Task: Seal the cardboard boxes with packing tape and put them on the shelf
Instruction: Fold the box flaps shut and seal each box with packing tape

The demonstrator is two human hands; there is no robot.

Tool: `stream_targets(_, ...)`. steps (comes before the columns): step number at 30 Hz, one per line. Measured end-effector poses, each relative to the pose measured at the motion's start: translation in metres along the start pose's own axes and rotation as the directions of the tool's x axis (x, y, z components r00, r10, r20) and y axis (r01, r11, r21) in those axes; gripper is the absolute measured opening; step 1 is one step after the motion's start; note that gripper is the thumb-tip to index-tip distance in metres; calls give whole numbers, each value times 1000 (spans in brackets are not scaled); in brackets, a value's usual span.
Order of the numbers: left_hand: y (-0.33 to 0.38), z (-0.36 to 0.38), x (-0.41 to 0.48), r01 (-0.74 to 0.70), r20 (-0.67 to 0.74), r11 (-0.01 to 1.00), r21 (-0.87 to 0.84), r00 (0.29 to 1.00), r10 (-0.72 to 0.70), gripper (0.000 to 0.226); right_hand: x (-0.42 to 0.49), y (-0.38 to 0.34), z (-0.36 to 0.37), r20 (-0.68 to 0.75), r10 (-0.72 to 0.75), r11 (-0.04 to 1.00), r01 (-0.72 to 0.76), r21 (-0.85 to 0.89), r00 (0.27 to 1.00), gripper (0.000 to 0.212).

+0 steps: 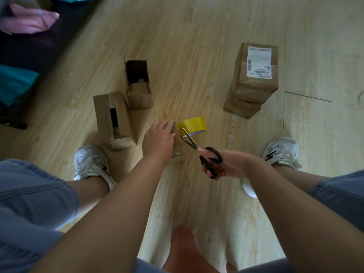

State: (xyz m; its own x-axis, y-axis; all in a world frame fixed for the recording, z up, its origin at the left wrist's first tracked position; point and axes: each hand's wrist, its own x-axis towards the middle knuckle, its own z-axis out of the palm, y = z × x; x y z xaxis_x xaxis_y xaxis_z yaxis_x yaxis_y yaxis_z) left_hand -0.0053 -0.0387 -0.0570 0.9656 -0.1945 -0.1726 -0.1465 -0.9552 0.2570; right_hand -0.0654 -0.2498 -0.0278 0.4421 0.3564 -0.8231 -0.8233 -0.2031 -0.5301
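— Pale wood-look floor (pixel 197 36) fills my head-camera feed. At upper left, a dark furniture edge (pixel 39 52) carries pink cloth (pixel 29 20) and teal cloth (pixel 15 83).

— What sits on the left?

— A white left sneaker (pixel 90 164), then two opened cartons. The near open box (pixel 112 119) stands just beside that sneaker, flaps apart, with a dark gap down its middle. I cannot make out its contents. The far open box (pixel 137 81) stands just behind it with its mouth toward the camera. Something dark is inside, too blurred to name.

— And the hands?

— Centre frame, the left arm reaches forward. The left hand (pixel 158 138) lies palm-down on the small box (pixel 178 144), fingers curled over its far top edge, holding it. The yellow tape roll (pixel 194 126) lies on the floor just beside that box, on its right. The right hand (pixel 226 166), wrist bent inward, grips the black handles of the scissors (pixel 199 149). The blades are narrowly parted, with their tips over the tape roll.

— Farther right?

— Two closed cartons stand stacked, well apart from the hands. The top sealed box (pixel 254 85) bears a white label (pixel 259 62) and sits on the lower sealed box (pixel 242 109). The right sneaker (pixel 279 152) stands near them.
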Motion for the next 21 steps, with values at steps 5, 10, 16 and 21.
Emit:
stream_targets(5, 2, -1, -2, 7, -13, 999, -42, 1000, -7, 47, 13, -4, 10, -46, -13, 998, 16, 54, 999, 57)
stream_targets(10, 0, -3, -2, 19, -7, 997, -76, 1000, -19, 47, 24, -7, 18, -73, -40, 996, 45, 74, 997, 62)
stream_targets(16, 2, -7, 4, 82, 20, 984, -161, 997, -80, 45, 34, -9, 20, -108, -27, 995, 37, 94, 994, 57)
stream_targets(21, 8, -16, 19, 158, 110, 966, -206, 984, -138, 49, 35, -11, 15, -148, -13, 998, 21, 54, 989, 50)
